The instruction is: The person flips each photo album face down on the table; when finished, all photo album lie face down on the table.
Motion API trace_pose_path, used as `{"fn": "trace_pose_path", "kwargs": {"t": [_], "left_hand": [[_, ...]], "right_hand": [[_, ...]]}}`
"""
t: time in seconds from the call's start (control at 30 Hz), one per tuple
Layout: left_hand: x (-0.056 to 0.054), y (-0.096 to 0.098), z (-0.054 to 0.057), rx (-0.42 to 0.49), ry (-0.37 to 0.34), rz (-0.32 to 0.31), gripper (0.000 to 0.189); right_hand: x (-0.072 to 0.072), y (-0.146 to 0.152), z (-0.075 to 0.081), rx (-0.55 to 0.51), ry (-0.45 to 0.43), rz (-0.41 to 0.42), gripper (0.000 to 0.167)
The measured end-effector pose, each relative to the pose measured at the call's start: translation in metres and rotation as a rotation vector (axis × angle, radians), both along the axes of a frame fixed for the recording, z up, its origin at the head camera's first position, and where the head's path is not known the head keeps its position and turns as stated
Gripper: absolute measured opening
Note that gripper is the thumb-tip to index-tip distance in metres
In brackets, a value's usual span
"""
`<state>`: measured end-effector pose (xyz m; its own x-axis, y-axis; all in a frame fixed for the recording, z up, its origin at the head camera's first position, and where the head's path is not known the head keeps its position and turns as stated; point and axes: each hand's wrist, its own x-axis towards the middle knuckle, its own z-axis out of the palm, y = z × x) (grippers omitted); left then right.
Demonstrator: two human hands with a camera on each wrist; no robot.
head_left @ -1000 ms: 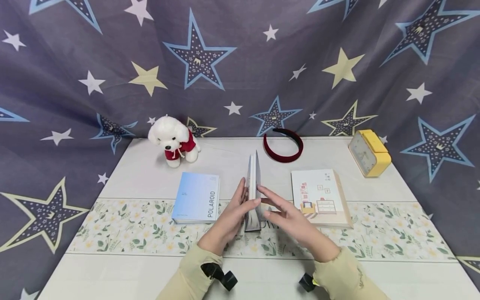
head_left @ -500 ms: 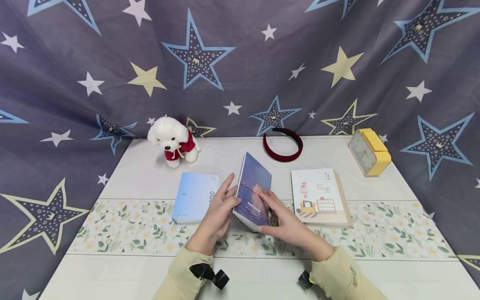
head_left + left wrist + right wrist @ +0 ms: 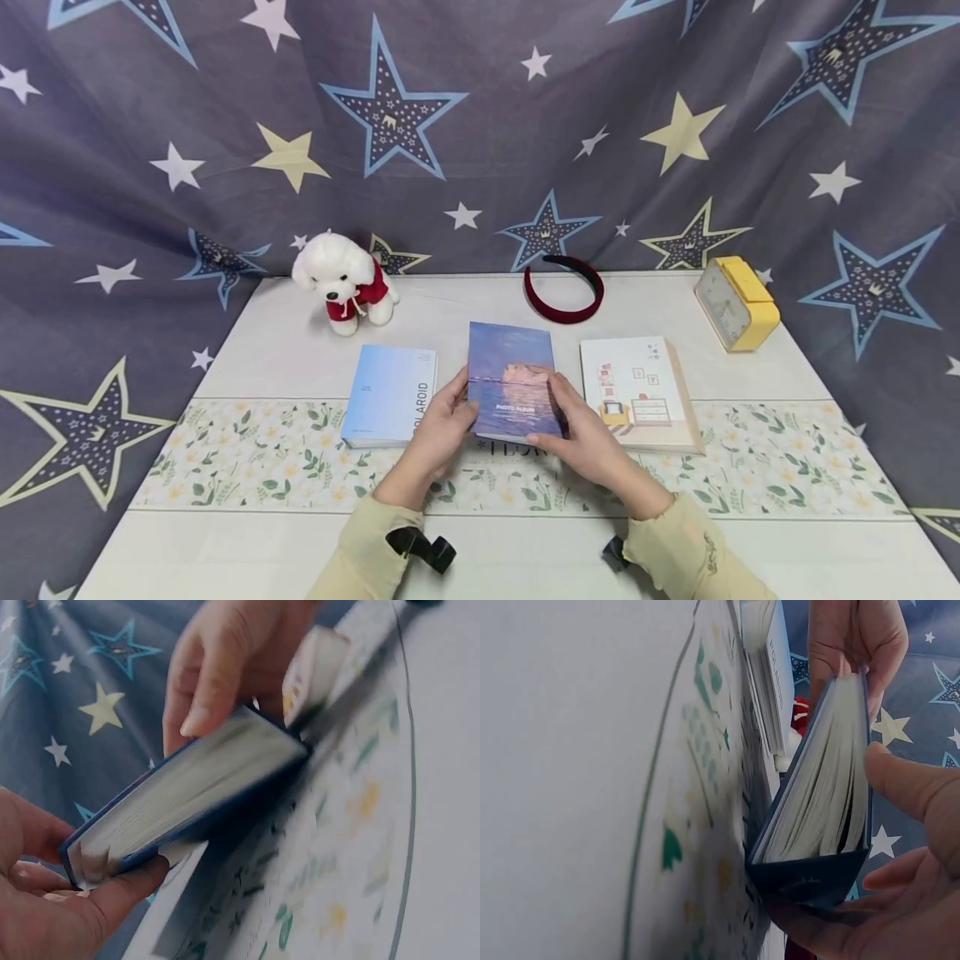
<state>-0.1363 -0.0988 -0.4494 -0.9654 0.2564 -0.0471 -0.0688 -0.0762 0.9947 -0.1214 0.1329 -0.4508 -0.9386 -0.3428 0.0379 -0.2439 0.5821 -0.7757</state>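
Observation:
A blue-violet photo album with a sea picture on its front is held above the middle of the table, cover up. My left hand grips its left edge. At the right edge my right hand holds it, thumb near the lower corner and fingers at the side. In the right wrist view the album's page block shows between its covers, apart from the table, with that hand's fingers partly beneath the dark spine. The left wrist view shows the pages too, with a hand at either end.
A light-blue Polaroid album lies to the left, and a white illustrated album to the right. Behind stand a white toy dog in red, a dark-red headband and a yellow clock. A star-patterned curtain hangs at the back.
The photo album was upright on edge with its pages toward me; it has turned and tipped back, so the front cover now faces up. Both hands stayed on it.

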Motion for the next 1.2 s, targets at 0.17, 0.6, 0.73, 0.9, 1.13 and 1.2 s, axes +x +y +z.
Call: {"fn": "trace_pose_path", "kwargs": {"t": [0.17, 0.6, 0.73, 0.9, 1.13, 1.2], "left_hand": [[-0.003, 0.002, -0.004, -0.228, 0.039, 0.006, 0.089], [0.000, 0.003, -0.019, -0.415, 0.245, -0.033, 0.108], [0.001, 0.004, -0.017, -0.608, 0.262, 0.004, 0.101], [0.004, 0.006, -0.013, -0.845, 0.290, 0.016, 0.087], [0.006, 0.006, -0.011, -0.935, 0.337, -0.013, 0.073], [0.007, 0.005, -0.008, -0.948, 0.349, -0.021, 0.071]], "right_hand": [[0.000, 0.000, 0.000, 0.054, 0.051, 0.006, 0.092], [-0.001, 0.001, 0.000, 0.263, 0.108, 0.012, 0.074], [-0.001, 0.000, 0.000, 0.301, 0.113, 0.014, 0.071], [-0.001, -0.001, -0.001, 0.323, 0.120, 0.015, 0.070], [0.000, -0.004, 0.000, 0.326, 0.156, 0.006, 0.066], [0.001, -0.007, 0.002, 0.304, 0.180, 0.001, 0.064]]}}
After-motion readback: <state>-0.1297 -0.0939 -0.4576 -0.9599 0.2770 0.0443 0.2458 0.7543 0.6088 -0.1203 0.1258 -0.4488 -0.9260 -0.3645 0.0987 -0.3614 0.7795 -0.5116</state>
